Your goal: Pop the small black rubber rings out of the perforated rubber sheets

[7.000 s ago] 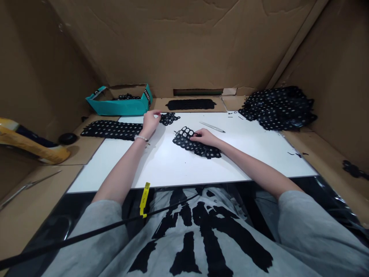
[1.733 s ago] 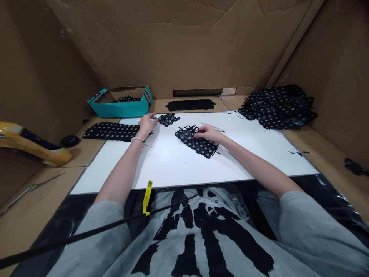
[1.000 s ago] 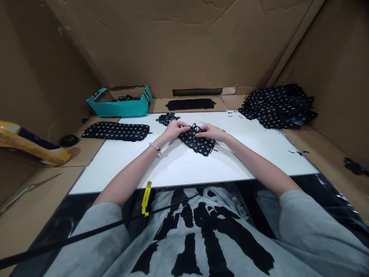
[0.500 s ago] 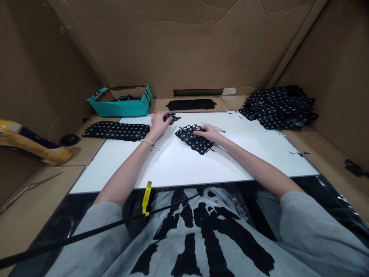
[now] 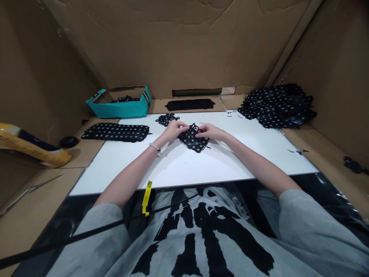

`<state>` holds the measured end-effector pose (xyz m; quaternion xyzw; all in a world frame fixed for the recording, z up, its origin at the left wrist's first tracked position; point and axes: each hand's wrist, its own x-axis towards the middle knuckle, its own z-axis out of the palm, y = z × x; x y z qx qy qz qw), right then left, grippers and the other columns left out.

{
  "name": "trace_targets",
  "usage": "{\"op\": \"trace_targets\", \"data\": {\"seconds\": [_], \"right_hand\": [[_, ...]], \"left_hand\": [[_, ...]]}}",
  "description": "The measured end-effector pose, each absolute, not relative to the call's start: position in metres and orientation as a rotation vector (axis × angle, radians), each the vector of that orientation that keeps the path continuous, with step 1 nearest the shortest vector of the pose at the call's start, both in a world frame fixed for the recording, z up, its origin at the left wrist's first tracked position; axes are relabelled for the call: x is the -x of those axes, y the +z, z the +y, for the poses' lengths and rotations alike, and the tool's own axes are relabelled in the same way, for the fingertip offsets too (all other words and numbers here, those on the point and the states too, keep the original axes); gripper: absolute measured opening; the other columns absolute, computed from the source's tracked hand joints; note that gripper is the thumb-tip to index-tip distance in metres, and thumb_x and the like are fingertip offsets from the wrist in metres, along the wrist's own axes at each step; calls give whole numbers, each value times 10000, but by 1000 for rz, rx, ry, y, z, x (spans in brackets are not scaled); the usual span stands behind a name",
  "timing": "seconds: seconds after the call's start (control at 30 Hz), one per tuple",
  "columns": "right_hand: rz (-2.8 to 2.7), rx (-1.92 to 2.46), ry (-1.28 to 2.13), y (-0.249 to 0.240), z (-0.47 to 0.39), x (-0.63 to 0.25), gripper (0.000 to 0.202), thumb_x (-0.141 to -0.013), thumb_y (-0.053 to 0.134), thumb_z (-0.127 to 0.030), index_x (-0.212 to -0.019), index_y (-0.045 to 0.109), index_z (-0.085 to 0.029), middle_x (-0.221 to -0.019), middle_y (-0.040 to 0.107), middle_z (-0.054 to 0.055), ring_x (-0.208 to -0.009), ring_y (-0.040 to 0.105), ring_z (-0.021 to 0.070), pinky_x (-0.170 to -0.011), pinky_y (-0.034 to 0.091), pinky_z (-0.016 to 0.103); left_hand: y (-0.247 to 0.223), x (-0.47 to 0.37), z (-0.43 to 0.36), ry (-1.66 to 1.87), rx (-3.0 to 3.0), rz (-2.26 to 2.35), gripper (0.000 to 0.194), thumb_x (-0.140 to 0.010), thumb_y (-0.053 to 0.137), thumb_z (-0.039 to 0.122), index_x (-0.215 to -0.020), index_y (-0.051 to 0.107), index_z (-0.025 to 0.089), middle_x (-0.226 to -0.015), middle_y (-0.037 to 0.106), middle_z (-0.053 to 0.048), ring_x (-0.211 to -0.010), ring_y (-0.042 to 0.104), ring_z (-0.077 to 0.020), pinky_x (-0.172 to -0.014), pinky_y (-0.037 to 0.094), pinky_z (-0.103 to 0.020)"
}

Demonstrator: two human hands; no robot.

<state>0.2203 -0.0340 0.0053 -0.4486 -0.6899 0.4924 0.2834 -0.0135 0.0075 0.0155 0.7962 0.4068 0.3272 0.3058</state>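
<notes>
Cardboard walls surround a white worktop. Near its middle lies a black sheet, patterned with pale round spots, small loops along its far edge. Left hand and right hand each pinch that edge, grip closed. Beyond are dark rings and a teal box.

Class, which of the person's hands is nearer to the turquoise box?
Left. The left hand, at the black dotted sheet, is right of the turquoise box; the right hand, at the same sheet, is farther right.
</notes>
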Motion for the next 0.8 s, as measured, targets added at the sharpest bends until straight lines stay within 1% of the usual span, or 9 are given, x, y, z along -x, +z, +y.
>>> {"op": "trace_targets", "data": {"seconds": [0.07,0.13,0.33,0.4,0.5,0.57,0.63,0.7,0.8], "right_hand": [[-1783,1232,1305,4,-34,-218,488,-597,805,-606,-693,577,-185,-617,484,-45,-620,426,124,-601,300,276],[-1723,1262,1280,3,-35,-215,484,-601,795,-604,-687,556,-191,-598,461,-52,-606,411,119,-584,286,271],[-1725,1247,1277,8,-42,-210,403,-591,803,-511,-717,636,-166,-676,556,-18,-663,476,142,-635,341,286],[-1702,1232,1286,8,-43,-208,384,-599,794,-487,-744,651,-162,-686,570,-15,-677,489,148,-655,356,291],[-1710,1197,1252,6,-43,-207,361,-627,772,-464,-788,674,-156,-723,609,-3,-717,518,162,-706,381,303],[-1745,1175,1205,4,-42,-207,357,-654,758,-463,-818,691,-153,-758,638,7,-751,539,175,-741,398,313],[-1792,1140,1161,2,-40,-207,365,-683,747,-469,-854,711,-148,-791,666,20,-782,559,190,-771,415,325],[-1841,1091,1134,0,-39,-208,379,-706,742,-471,-890,727,-140,-818,690,31,-808,576,204,-791,430,337],[-1892,1036,1122,-3,-37,-209,377,-725,740,-468,-913,733,-141,-847,711,36,-843,592,220,-811,448,349]], "left_hand": [[11,18,16,957,-1939,1164,195,-750,756,381,-776,815,197,-917,805,-84,-927,707,-282,-896,498,-382],[5,25,26,1068,-1824,1261,198,-736,754,373,-772,810,187,-916,803,-90,-937,712,-279,-885,506,-363],[2,62,48,1299,-1780,1518,238,-789,663,363,-823,780,158,-958,785,-125,-955,699,-251,-885,507,-325],[7,66,46,1254,-1881,1462,282,-795,671,401,-891,778,158,-964,777,-122,-920,689,-242,-855,511,-322],[15,54,33,1011,-2104,1230,348,-754,730,462,-949,792,180,-939,776,-96,-891,668,-246,-837,505,-340],[17,40,23,845,-2261,1084,361,-738,752,492,-950,807,204,-972,785,-85,-963,654,-271,-912,482,-375],[17,28,14,733,-2361,971,376,-762,738,521,-981,812,224,-1045,787,-77,-1039,636,-288,-1012,433,-419],[15,22,10,674,-2393,897,393,-798,709,537,-1022,807,229,-1088,782,-75,-1065,630,-288,-1072,388,-448],[15,23,10,635,-2342,842,389,-794,719,511,-1022,795,205,-1062,779,-80,-1036,648,-273,-1040,421,-428]]}}
